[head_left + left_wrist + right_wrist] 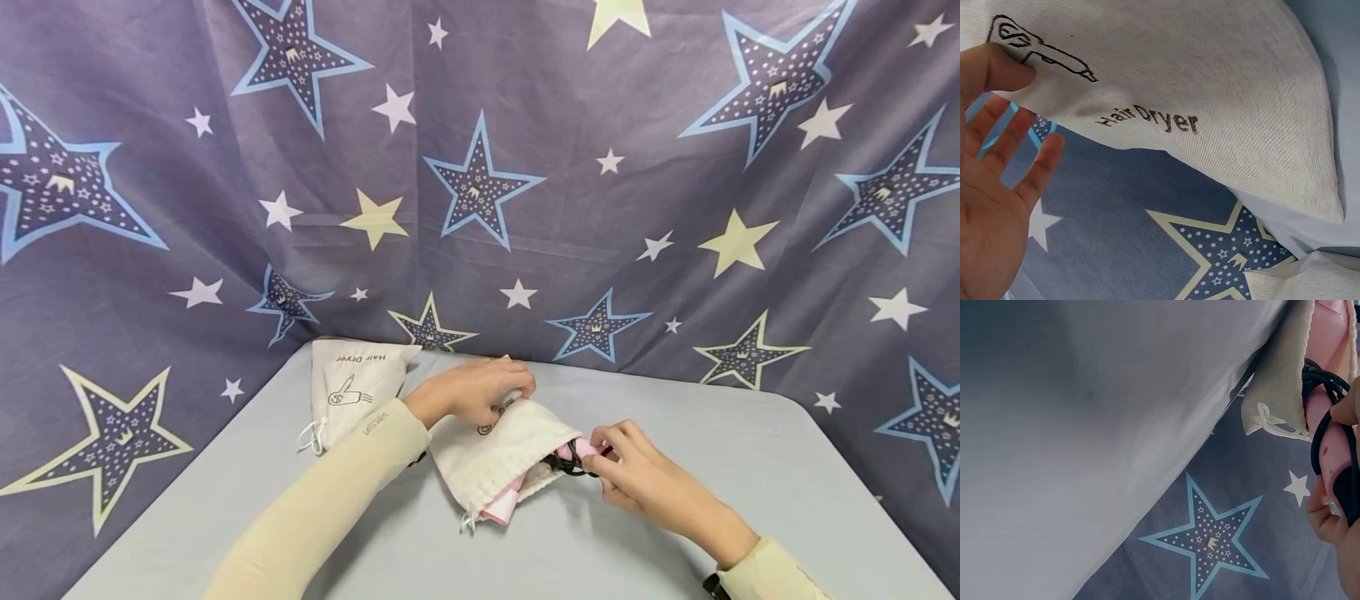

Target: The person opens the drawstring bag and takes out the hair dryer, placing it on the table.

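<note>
A cream cloth drawstring bag lies on its side with its mouth toward the lower right. My left hand pinches its closed end; in the left wrist view the thumb presses beside a stitched dryer drawing and the words "Hair Dryer". Partly inside the bag is a pink hair dryer, with its handle sticking out. Around that handle, together with the looped black cord, my right hand curls its fingers. The rest of the dryer is hidden by the cloth.
Another cream "Hair Dryer" bag lies at the back left of the pale table, its white drawstring loose. A purple curtain with stars hangs behind and at the sides.
</note>
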Action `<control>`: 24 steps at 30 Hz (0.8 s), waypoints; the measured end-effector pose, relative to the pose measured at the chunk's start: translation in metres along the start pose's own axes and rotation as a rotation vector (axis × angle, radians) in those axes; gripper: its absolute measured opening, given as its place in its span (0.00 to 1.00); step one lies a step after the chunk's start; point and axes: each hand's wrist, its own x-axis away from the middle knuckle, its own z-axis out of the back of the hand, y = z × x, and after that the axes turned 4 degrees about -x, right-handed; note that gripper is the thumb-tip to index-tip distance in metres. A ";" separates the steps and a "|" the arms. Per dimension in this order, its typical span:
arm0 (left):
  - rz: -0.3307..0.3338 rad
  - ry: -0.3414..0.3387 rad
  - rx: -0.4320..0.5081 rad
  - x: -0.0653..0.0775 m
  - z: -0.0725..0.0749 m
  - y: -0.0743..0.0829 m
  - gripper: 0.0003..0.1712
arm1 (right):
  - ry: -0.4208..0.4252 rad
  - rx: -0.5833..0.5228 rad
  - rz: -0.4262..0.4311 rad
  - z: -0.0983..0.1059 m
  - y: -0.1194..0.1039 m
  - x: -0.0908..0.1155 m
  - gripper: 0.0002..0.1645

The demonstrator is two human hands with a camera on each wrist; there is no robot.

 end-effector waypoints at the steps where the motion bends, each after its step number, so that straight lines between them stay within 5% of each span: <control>1: -0.004 0.003 -0.008 0.000 -0.002 -0.001 0.26 | 0.001 0.004 0.004 0.000 -0.001 0.000 0.18; 10: -0.029 0.019 -0.120 0.006 -0.009 -0.003 0.22 | 0.002 0.010 0.013 -0.001 -0.003 -0.002 0.19; 18: -0.049 0.048 -0.078 0.011 -0.011 -0.004 0.22 | 0.006 0.025 0.032 -0.003 -0.002 -0.002 0.19; 24: 0.002 0.006 -0.047 0.014 -0.008 -0.007 0.19 | 0.021 0.029 0.041 -0.003 -0.003 -0.002 0.19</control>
